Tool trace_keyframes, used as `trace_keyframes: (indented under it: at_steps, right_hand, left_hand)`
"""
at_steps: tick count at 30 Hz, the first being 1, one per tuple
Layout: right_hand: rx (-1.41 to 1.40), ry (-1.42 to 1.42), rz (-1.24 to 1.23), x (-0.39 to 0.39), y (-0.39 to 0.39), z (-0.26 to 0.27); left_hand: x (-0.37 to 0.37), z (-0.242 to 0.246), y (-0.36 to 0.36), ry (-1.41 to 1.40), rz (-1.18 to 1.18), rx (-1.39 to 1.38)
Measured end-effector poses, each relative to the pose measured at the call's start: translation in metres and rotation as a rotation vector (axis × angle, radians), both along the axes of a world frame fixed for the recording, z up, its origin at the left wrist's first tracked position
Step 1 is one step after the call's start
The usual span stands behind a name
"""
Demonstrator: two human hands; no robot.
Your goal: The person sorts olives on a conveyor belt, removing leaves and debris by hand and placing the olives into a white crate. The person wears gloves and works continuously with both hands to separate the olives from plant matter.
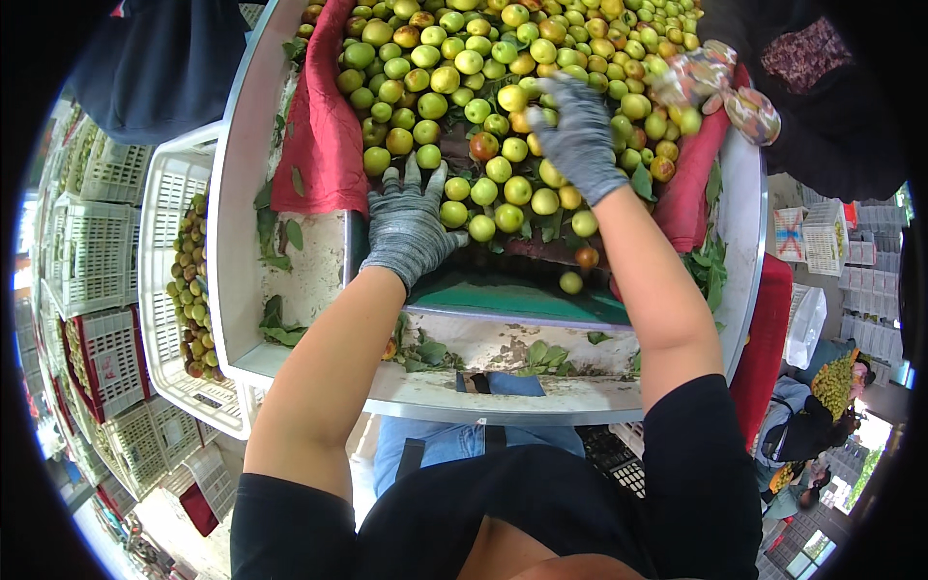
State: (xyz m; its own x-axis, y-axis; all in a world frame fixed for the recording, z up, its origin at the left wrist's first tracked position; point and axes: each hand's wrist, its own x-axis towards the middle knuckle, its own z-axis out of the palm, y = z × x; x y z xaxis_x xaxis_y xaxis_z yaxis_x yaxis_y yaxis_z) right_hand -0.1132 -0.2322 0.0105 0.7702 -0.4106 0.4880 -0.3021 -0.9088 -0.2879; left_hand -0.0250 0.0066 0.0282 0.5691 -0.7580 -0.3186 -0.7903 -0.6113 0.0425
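Note:
Green and yellow jujubes, some with brown or red patches, cover the sloping sorting tray before me. My left hand, in a grey knit glove, rests palm down at the pile's lower left edge, its fingers spread beside the nearest fruit. Over the right part of the pile, my right hand wears a matching glove. Its fingers are apart among the jujubes, slightly blurred, and I see no fruit gripped. Below the pile, a loose jujube is at the dark opening above a green sloped panel.
Red padded cloths flank the pile. Leaves lie along the white tray rim. Another person's camouflage-gloved hand touches fruit at upper right. A white crate with jujubes stands left. Stacked crates stand beyond.

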Motion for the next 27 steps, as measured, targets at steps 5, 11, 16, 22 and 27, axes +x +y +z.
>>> trace_keyframes:
  at_steps: [5,11,16,22,27]
  right_hand:
    - [0.016,0.010,-0.272,0.013,-0.052,0.006]
    - [0.113,0.260,-0.262,0.028,-0.012,0.005]
    - [-0.003,0.098,-0.119,-0.083,0.011,0.018]
    - [0.178,0.324,-0.445,-0.105,0.032,-0.001]
    - [0.162,0.505,-0.168,-0.097,0.042,0.017]
  left_hand:
    - [0.000,-0.003,0.001,-0.058,-0.023,-0.001]
    - [-0.001,-0.001,-0.001,-0.079,-0.025,0.015]
    - [-0.002,-0.002,0.000,-0.096,-0.037,0.009]
    - [-0.004,-0.001,-0.001,-0.106,-0.037,0.029]
    - [-0.003,0.001,-0.002,-0.105,-0.038,0.022]
